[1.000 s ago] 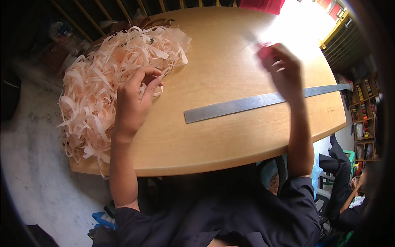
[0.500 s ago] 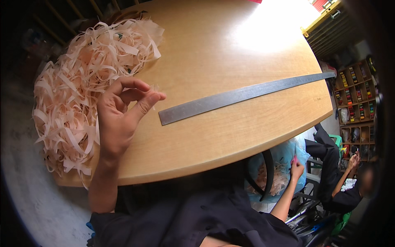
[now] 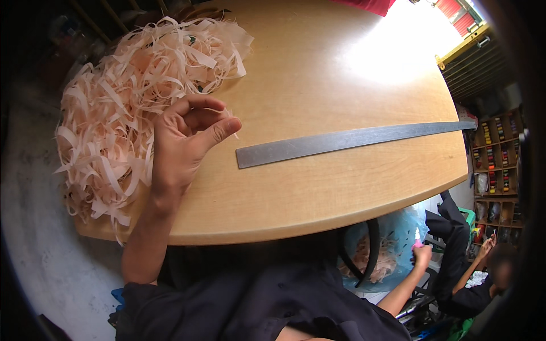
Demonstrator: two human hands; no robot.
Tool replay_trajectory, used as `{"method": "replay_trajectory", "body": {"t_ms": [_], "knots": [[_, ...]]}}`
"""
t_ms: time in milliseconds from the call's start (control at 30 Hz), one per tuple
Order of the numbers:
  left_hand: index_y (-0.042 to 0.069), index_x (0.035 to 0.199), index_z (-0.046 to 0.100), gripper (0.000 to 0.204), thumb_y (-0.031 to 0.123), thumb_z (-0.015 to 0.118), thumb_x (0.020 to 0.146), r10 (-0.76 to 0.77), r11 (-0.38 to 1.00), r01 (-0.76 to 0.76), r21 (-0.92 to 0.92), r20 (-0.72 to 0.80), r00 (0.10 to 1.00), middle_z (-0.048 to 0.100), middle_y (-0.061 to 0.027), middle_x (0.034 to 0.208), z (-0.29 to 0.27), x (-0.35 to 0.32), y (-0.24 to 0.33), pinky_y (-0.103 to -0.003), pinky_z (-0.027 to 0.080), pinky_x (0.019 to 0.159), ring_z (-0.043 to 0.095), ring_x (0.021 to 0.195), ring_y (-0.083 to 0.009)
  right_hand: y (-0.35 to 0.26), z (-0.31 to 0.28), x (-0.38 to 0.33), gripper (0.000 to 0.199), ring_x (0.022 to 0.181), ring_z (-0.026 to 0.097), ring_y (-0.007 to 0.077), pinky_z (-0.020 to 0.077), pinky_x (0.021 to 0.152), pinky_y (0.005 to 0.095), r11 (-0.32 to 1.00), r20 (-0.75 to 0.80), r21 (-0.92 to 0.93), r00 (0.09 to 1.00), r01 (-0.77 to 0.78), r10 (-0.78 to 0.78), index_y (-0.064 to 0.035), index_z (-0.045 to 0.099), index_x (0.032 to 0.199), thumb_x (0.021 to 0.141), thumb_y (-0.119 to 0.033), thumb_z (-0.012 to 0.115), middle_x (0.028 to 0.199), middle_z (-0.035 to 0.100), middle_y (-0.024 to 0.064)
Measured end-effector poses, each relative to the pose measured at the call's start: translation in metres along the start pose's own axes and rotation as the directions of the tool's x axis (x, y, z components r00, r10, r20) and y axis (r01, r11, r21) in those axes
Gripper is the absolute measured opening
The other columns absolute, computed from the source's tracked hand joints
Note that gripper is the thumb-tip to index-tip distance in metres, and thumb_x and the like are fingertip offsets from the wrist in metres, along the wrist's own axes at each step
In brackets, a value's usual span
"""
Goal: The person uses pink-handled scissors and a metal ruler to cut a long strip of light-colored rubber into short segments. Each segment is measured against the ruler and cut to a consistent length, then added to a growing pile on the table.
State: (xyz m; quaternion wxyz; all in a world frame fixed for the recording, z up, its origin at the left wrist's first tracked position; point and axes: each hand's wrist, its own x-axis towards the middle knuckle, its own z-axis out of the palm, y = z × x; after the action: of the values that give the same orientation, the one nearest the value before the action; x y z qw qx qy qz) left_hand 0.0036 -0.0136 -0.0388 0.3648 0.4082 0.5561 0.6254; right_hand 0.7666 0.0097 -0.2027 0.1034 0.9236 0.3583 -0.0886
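Observation:
Over the table, my left hand [image 3: 181, 142] is closed in a pinch, thumb against fingers. A thin, pale, wispy scrap [image 3: 230, 113] pokes out at its fingertips. Just left of that hand spreads a large heap of pale peach fabric strips [image 3: 108, 125]. A long steel ruler [image 3: 341, 138] lies flat on the table, its near end right of the hand. Low on the right, my right hand [image 3: 422, 257] grips a small pink thing with a white pointed tip [image 3: 417, 238]; its kind is unclear. This hand is beside a translucent blue plastic bag [image 3: 405, 224] containing more peach strips.
The light wood table [image 3: 273, 210] has a curved front edge. Another person [image 3: 475, 284] in dark clothes sits at the lower right, hands raised. Behind stand wooden shelves [image 3: 497, 153] with coloured spools. Red material [image 3: 369, 4] lies at the far edge, near bright glare.
The view has shifted, so the table and ruler appear turned slightly. My right hand has moved outward and the pink thing's white tip now shows. My left hand keeps its pinch.

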Motion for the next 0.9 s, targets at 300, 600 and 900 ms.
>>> {"method": "replay_trajectory", "body": {"t_ms": [300, 600, 900], "knots": [[-0.001, 0.114, 0.075, 0.023, 0.013, 0.078, 0.095, -0.038, 0.997, 0.046, -0.065, 0.115, 0.993, 0.078, -0.013, 0.096, -0.003, 0.006, -0.002, -0.029, 0.055, 0.073, 0.069, 0.072, -0.0149, -0.139, -0.136, -0.121, 0.028, 0.07, 0.064, 0.0133, 0.0497, 0.063, 0.0306, 0.601, -0.508, 0.458, 0.748, 0.655, -0.428, 0.0029, 0.074, 0.113, 0.105, -0.023, 0.065, 0.084, 0.074, 0.0088], [0.0, 0.103, 0.073, 0.028, 0.027, 0.075, 0.1, -0.06, 0.993, 0.072, -0.092, 0.123, 0.991, 0.076, -0.0123, 0.091, 0.008, 0.006, -0.01, -0.029, 0.055, 0.071, 0.069, 0.069, -0.0148, -0.308, -0.114, -0.316, 0.023, 0.08, 0.072, 0.0143, 0.0566, 0.071, 0.0262, -0.24, -0.408, 0.868, 0.347, 0.435, -0.845, 0.0053, 0.072, 0.115, 0.104, -0.012, 0.064, 0.098, 0.077, 0.0141], [0.001, 0.098, 0.07, 0.033, 0.032, 0.064, 0.107, -0.065, 0.987, 0.08, -0.143, 0.107, 0.992, 0.075, -0.0121, 0.084, -0.002, 0.012, -0.011, -0.026, 0.054, 0.064, 0.066, 0.066, -0.0126, -0.359, -0.155, -0.348, 0.016, 0.093, 0.071, 0.0304, 0.0564, 0.084, 0.038, 0.043, -0.364, 0.277, 0.147, 0.96, -0.92, -0.002, 0.078, 0.099, 0.083, -0.006, 0.08, 0.1, 0.073, 0.0134]]}}
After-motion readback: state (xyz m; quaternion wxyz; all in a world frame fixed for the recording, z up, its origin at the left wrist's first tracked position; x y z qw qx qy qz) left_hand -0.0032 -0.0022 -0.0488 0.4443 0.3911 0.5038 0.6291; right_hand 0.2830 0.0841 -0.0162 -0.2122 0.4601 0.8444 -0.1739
